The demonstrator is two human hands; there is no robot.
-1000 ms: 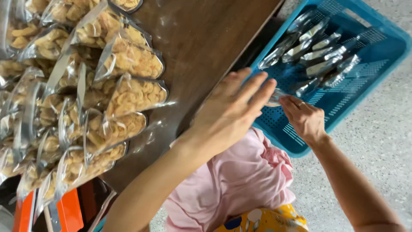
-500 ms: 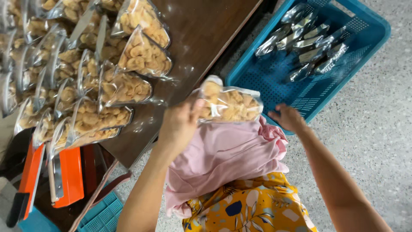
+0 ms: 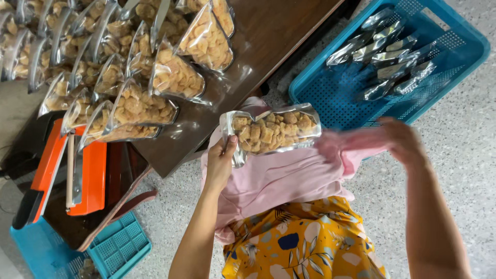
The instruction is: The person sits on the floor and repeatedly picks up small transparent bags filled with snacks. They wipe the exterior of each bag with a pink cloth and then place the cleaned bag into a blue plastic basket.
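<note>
My left hand [image 3: 219, 164] grips the open end of a clear pouch of fried snack pieces [image 3: 271, 130], holding it sideways over my pink shirt. My right hand [image 3: 400, 139] is blurred, just right of the pouch and not touching it, with the fingers loosely apart and nothing in them. It hovers near the front edge of a blue plastic basket [image 3: 454, 67] that holds several flat silver-backed pouches [image 3: 387, 51].
A dark wooden table [image 3: 274, 41] carries several filled snack pouches [image 3: 155, 67] leaning in rows. An orange heat sealer [image 3: 72, 170] stands at the left on a lower board. A second blue basket [image 3: 111, 248] lies on the speckled floor.
My left hand brought a filled pouch from beside the blue basket back over my lap. My right hand left the basket and let go of the pouch. The view shifted right.
</note>
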